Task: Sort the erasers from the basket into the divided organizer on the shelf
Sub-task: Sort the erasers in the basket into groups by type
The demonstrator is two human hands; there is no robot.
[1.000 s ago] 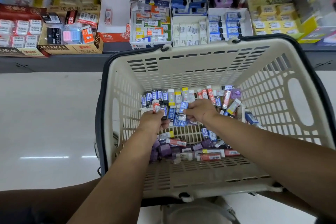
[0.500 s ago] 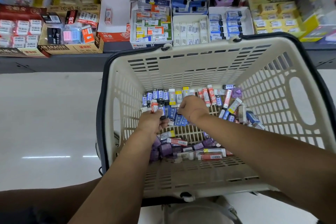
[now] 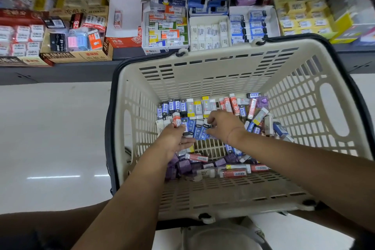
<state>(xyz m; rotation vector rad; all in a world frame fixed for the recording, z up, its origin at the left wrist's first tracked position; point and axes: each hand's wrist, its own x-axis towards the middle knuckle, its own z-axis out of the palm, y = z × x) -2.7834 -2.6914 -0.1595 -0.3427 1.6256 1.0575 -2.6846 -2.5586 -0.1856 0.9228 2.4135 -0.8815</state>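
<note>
Beyond your hands: shelf crowded with eraser boxes; basket far wall stands between hands and divided organizer, which holds white and blue rows. Erasers: small blocks in blue, red, yellow and purple sleeves, heaped under both hands. Your left hand curls round blue bunch. Your right hand, just beside it, pinches dark-tipped eraser.

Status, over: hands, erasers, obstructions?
Left hand holds a bunch of erasers. Right hand pinches a blue eraser. Both in the basket; its far wall stands before the shelf.
</note>
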